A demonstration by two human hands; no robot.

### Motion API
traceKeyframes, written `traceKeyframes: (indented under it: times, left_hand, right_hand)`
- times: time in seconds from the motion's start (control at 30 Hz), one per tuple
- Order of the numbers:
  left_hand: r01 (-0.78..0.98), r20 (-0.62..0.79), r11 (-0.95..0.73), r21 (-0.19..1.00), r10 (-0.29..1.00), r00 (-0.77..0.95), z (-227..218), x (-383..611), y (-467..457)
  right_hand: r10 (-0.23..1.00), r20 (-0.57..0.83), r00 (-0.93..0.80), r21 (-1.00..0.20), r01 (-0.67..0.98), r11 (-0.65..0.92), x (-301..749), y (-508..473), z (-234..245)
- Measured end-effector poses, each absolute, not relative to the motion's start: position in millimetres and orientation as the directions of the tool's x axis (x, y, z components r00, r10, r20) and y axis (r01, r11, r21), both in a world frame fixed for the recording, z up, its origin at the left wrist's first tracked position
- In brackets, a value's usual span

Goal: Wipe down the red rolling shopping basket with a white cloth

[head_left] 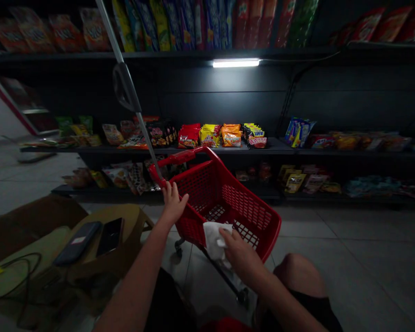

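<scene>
A red plastic shopping cart (249,196) with perforated basket walls stands on the floor before me, turned at an angle. My left hand (174,203) grips its near left rim just below the red handle, thumb apart from the fingers. In my right hand (240,251) is a white cloth (212,240), bunched under the fingers and draped over the cart's near side rim. Part of the cloth hangs down outside the basket. A metal pole (147,133) with a grey grip rises from the handle's left end.
Dark shelves (280,146) with snack packets stand behind the cart, lit by a tube lamp (235,63). At left, a round stool (133,216) bears a phone (110,236) and a dark case (79,242). Black cables (27,272) lie beside it. My knee (300,274) is close by on the right.
</scene>
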State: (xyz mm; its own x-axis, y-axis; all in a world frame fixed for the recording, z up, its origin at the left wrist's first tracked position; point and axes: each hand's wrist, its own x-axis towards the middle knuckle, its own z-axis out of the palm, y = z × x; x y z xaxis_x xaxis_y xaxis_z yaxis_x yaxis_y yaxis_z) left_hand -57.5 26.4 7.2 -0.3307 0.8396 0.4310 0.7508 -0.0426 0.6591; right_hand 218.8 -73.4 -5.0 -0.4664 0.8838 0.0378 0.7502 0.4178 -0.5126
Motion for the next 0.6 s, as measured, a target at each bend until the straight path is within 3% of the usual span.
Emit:
traceKeyframes:
  times: [0.1, 0.2, 0.27, 0.37, 0.47, 0.6]
  left_hand:
    - [0.787, 0.405, -0.117, 0.605, 0.897, -0.179, -20, -36, 13]
    - [0.779, 0.426, -0.126, 0.614, 0.884, -0.192, -31, -37, 1]
    - [0.745, 0.428, -0.151, 0.649, 0.883, -0.194, -32, -48, -3]
    - [0.694, 0.424, -0.185, 0.696, 0.886, -0.189, -30, -64, -7]
    - [0.650, 0.384, -0.186, 0.737, 0.906, -0.176, -27, -70, -9]
    - [0.619, 0.328, -0.161, 0.769, 0.930, -0.166, -27, -60, -14]
  right_hand:
    - [0.829, 0.028, -0.559, -0.585, 0.663, 0.467, 188, -102, -2]
    - [0.728, 0.036, -0.684, -0.680, 0.517, 0.520, 176, -110, -1]
    - [0.640, 0.042, -0.767, -0.679, 0.448, 0.581, 175, -98, 1]
    - [0.628, 0.103, -0.771, -0.541, 0.487, 0.686, 174, -56, 10]
    - [0.686, 0.305, -0.661, -0.377, 0.578, 0.724, 163, 7, 30]
    - [0.610, 0.575, -0.544, -0.199, 0.631, 0.750, 137, 89, 44]
